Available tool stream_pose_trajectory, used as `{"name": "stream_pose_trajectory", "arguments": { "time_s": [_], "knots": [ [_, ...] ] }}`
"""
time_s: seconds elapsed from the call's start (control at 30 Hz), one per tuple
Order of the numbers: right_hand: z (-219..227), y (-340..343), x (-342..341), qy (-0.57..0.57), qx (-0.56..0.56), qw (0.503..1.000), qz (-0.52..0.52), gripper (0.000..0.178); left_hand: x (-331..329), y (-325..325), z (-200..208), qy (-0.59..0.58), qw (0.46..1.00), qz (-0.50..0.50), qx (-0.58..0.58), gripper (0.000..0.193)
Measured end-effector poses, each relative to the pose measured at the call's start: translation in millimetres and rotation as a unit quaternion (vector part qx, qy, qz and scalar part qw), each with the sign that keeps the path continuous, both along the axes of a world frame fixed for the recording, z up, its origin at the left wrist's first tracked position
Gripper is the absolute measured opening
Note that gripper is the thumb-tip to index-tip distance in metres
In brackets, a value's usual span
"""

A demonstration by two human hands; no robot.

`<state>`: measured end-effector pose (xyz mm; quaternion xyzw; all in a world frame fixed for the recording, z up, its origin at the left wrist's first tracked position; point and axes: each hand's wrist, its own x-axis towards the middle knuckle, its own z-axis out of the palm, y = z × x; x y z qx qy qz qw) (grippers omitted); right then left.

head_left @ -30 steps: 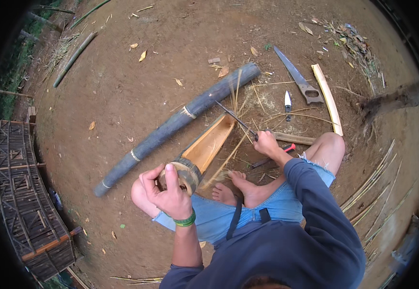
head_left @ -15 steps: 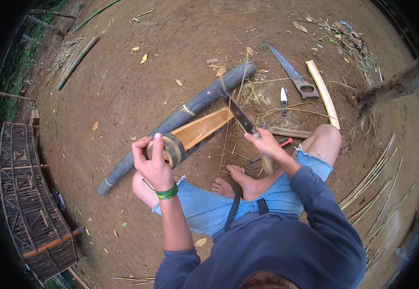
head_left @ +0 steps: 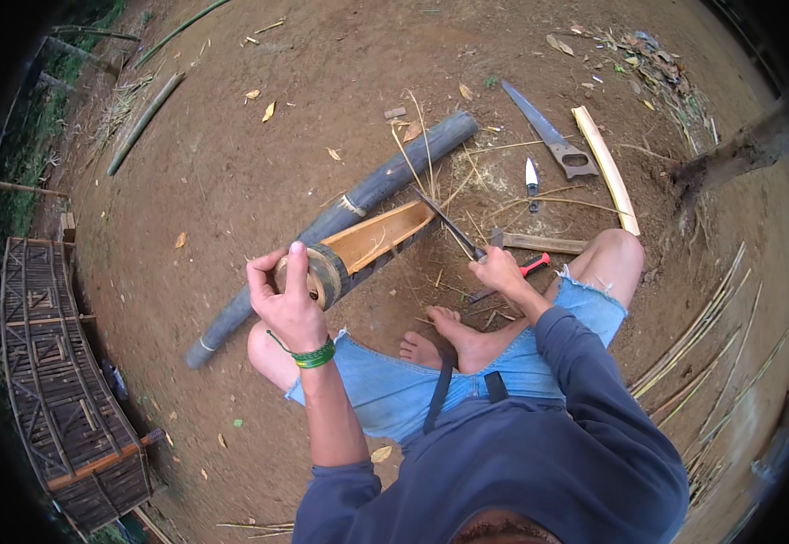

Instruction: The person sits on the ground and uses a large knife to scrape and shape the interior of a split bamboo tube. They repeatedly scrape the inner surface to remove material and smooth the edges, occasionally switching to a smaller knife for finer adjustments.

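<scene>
My left hand [head_left: 287, 299] is closed on the near, ringed end of a cut bamboo section [head_left: 385, 238], thumb up over its rim. The section is dark outside, with one side cut away to show a pale orange hollow. My right hand [head_left: 501, 270] grips the handle of a machete [head_left: 453, 227]. Its blade, seen nearly edge-on, slants up to the left, its tip by the section's far end; I cannot tell whether they touch. Behind the section lies a long dark bamboo pole [head_left: 394, 172], and the section overlaps it in view.
On the ground to the right are a handsaw [head_left: 544, 131], a small knife [head_left: 532, 181], a pale split bamboo strip [head_left: 608, 172], a wooden-handled tool [head_left: 544, 243] and a red-handled tool [head_left: 535, 264]. Thin strips [head_left: 698, 335] lie further right. A slatted bamboo structure [head_left: 59, 363] stands left.
The machete blade has turned from flat-side view to nearly edge-on and come down toward the section's far end. My left hand keeps its hold; thin strips beyond the section have shifted.
</scene>
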<state>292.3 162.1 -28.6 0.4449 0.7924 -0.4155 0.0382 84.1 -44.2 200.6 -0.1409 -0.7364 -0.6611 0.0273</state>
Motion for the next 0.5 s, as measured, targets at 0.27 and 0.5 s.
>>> {"name": "stream_pose_trajectory", "arguments": {
  "time_s": [0.27, 0.5],
  "knots": [
    [60.5, 17.7, 18.7, 0.020, -0.029, 0.999, 0.021, 0.047, -26.2, -29.6, -8.2, 0.026, 0.997, -0.063, -0.043, 0.019],
    [84.6, 40.8, 22.8, 0.035, 0.042, 0.996, 0.077, 0.054, -77.9, 7.0, 14.0, 0.022, 0.985, -0.146, -0.090, 0.025]
  ]
}}
